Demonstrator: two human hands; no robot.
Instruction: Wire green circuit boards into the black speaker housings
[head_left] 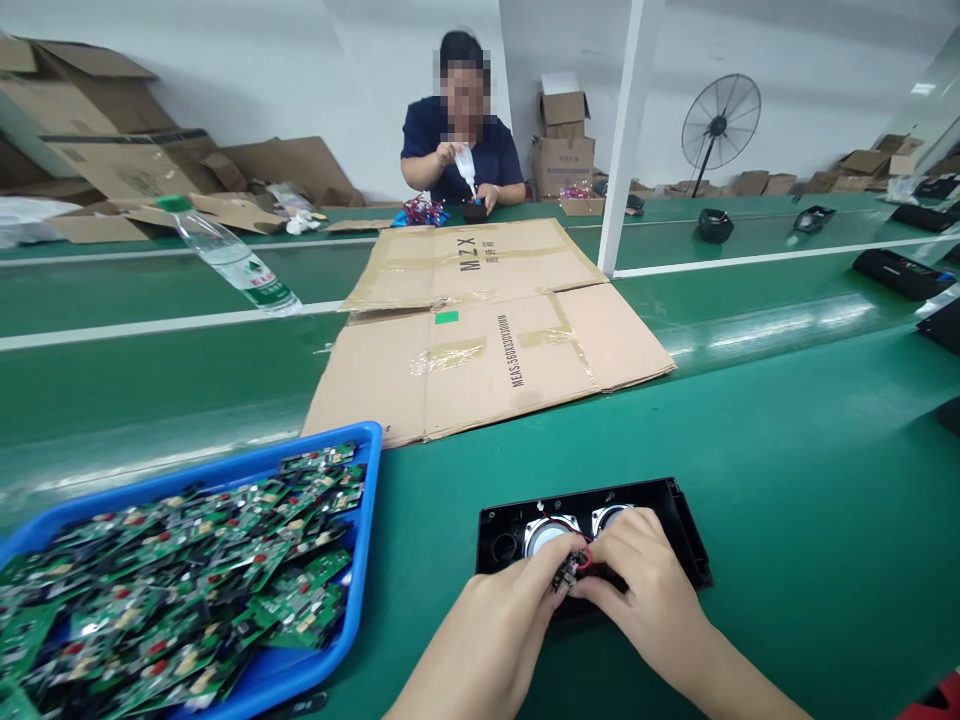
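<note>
A small circuit board [564,572] is held up over the near side of an open black speaker housing [691,545]. The left hand [499,620] grips it between thumb and forefinger. The right hand [649,580] meets it from the other side, its fingers bent in close to a red wire [586,559] at the board's edge; whether they pinch the wire or the board I cannot tell. Behind the hands, two round speaker drivers [546,537] sit in the housing, the right one partly covered by the right hand. The housing lies on the green tabletop [787,500].

To the left, a blue tray [365,540] is heaped with green circuit boards [180,590]. Beyond the housing, flattened cardboard [480,365] spreads across the line, and left of it is a tilted plastic bottle [236,268] with a green cap. At the far side, a person in a dark shirt [420,140] holds a white squeeze bottle [465,172] over a dark part [474,212], beside bundled wires [418,211]. A pedestal fan [718,125] stands behind, to the right.
</note>
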